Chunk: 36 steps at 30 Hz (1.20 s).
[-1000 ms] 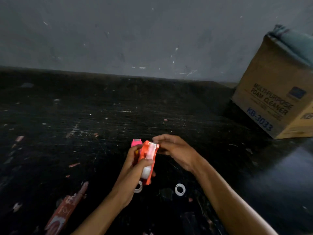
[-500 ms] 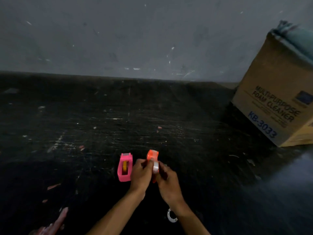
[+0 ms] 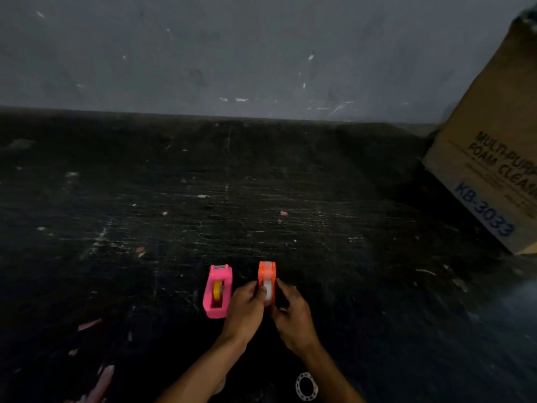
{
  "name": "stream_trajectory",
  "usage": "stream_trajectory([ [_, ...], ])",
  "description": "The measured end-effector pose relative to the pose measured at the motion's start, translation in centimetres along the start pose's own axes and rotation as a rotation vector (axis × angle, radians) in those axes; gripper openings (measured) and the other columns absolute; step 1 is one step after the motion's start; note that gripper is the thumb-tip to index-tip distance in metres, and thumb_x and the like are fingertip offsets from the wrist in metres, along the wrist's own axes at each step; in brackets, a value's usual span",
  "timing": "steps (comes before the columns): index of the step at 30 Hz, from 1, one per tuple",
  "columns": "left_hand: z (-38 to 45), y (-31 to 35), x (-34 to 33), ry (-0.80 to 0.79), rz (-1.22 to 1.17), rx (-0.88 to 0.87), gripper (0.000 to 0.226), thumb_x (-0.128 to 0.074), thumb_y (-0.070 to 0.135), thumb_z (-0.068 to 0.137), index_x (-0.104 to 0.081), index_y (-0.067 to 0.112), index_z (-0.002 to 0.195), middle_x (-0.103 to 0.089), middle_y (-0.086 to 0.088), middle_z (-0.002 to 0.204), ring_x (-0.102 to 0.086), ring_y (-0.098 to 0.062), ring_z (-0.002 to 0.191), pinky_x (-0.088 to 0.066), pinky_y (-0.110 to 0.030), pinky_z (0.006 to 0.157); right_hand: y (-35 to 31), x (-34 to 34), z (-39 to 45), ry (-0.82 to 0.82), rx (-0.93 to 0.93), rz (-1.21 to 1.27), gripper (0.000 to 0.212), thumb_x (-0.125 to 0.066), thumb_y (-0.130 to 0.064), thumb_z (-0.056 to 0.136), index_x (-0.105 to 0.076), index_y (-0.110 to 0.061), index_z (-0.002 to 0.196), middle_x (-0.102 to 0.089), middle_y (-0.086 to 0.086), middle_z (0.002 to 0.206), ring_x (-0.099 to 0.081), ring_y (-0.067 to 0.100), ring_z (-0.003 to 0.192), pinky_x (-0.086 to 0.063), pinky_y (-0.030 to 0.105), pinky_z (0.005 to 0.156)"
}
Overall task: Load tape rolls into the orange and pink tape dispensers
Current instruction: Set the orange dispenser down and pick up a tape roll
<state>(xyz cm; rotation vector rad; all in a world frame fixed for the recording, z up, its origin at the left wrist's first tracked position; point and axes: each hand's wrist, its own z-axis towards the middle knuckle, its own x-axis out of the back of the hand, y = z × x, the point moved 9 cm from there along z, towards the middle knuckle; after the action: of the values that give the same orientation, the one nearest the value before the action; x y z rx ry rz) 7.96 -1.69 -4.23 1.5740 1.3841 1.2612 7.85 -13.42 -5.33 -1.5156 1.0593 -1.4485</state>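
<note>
Both hands, left hand [image 3: 247,308] and right hand [image 3: 292,312], pinched the orange dispenser [image 3: 266,282], seemingly seating its white tape roll [image 3: 267,289]; pulling the tape end forward looked next.

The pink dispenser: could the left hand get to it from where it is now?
Probably yes. The pink dispenser sits just beside the left hand with nothing between them, though that hand is busy holding the orange dispenser.

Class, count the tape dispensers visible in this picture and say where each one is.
2. The pink dispenser stands free on the dark floor, left of the hands. The orange dispenser stands beside it, held between the left hand and right hand.
</note>
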Motion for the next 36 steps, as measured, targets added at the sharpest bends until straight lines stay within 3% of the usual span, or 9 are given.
stream_trajectory([
  [3,-0.8,0.8,3.5,0.110,0.068,-0.148,0.026,-0.058,-0.002,0.086,-0.063,0.015,0.105,-0.062,0.010,0.092,-0.056,0.006,0.083,-0.042,0.002,0.070,-0.3,1.4,0.6,0.071,-0.004,-0.044,0.048,-0.067,0.001,0.080,-0.056,-0.012,0.124,-0.060,0.004,0.113,-0.061,0.022,0.108,-0.052,0.036,0.095],
  [7,-1.0,0.3,8.7,0.214,0.327,-0.272,0.049,-0.069,-0.001,0.072,-0.060,0.017,0.116,-0.055,0.008,0.100,-0.055,-0.014,0.096,-0.046,-0.030,0.087,-3.0,1.3,1.7,0.081,0.072,-0.225,0.045,-0.066,-0.010,0.083,-0.055,-0.019,0.125,-0.055,-0.002,0.118,-0.051,0.016,0.114,-0.042,0.027,0.100],
  [10,-0.7,-0.8,9.9,0.120,0.369,-0.262,0.061,-0.077,0.011,0.063,-0.059,0.024,0.119,-0.053,0.019,0.101,-0.051,-0.011,0.100,-0.042,-0.026,0.088,-5.8,-2.0,2.0,-0.023,0.169,-0.378,0.036,-0.064,-0.015,0.085,-0.060,-0.018,0.120,-0.060,0.004,0.120,-0.050,0.018,0.116,-0.035,0.019,0.101],
  [15,-0.6,-2.1,10.3,0.061,0.313,-0.296,0.058,-0.073,0.019,0.066,-0.056,0.064,0.099,-0.067,0.021,0.094,-0.064,0.001,0.090,-0.055,-0.027,0.083,-7.6,-9.0,2.2,-0.252,0.155,-0.636,0.025,-0.052,-0.029,0.090,-0.068,-0.010,0.095,-0.064,0.017,0.103,-0.060,0.030,0.098,-0.049,0.038,0.085],
  [21,-0.3,-2.5,10.2,0.028,0.285,-0.303,0.044,-0.074,0.025,0.067,-0.065,0.035,0.108,-0.069,0.003,0.105,-0.066,-0.011,0.097,-0.054,-0.036,0.088,-7.3,-9.9,3.0,-0.122,-0.029,-0.695,0.033,-0.056,-0.033,0.087,-0.063,-0.005,0.104,-0.065,0.019,0.113,-0.061,0.034,0.105,-0.050,0.039,0.089],
  [25,-0.5,-2.1,10.6,0.088,0.321,-0.261,0.051,-0.073,0.007,0.073,-0.058,0.013,0.122,-0.053,-0.007,0.128,-0.052,-0.021,0.121,-0.042,-0.035,0.105,-8.5,-7.9,2.3,-0.013,0.003,-0.508,0.021,-0.061,-0.027,0.081,-0.073,-0.009,0.083,-0.076,0.014,0.090,-0.070,0.026,0.085,-0.057,0.035,0.076],
  [28,-2.5,-1.5,11.6,0.193,-0.029,-0.185,0.032,-0.056,0.001,0.088,-0.068,0.027,0.103,-0.064,-0.007,0.113,-0.062,-0.017,0.102,-0.051,-0.023,0.089,-10.3,-6.1,0.2,0.044,0.121,-0.337,0.015,-0.067,-0.030,0.082,-0.073,-0.016,0.079,-0.076,0.004,0.084,-0.063,0.008,0.073,-0.049,0.024,0.069],
  [31,-4.9,-2.7,9.9,0.025,-0.521,0.040,0.027,-0.046,0.011,0.095,-0.072,0.011,0.089,-0.075,-0.019,0.093,-0.069,-0.027,0.084,-0.055,-0.034,0.071,-11.5,-5.2,-3.3,0.016,0.283,-0.323,0.007,-0.067,-0.027,0.083,-0.068,-0.021,0.078,-0.064,-0.001,0.083,-0.056,0.005,0.076,-0.047,0.023,0.071],
  [36,-8.8,-3.4,8.1,-0.098,-0.677,0.123,0.023,-0.046,0.002,0.093,-0.068,-0.002,0.094,-0.072,-0.015,0.080,-0.068,-0.017,0.069,-0.058,-0.025,0.060,-10.5,-4.9,-9.1,-0.060,0.332,-0.349,0.018,-0.062,-0.021,0.084,-0.067,-0.027,0.100,-0.072,-0.007,0.098,-0.064,0.007,0.092,-0.053,0.026,0.083],
])
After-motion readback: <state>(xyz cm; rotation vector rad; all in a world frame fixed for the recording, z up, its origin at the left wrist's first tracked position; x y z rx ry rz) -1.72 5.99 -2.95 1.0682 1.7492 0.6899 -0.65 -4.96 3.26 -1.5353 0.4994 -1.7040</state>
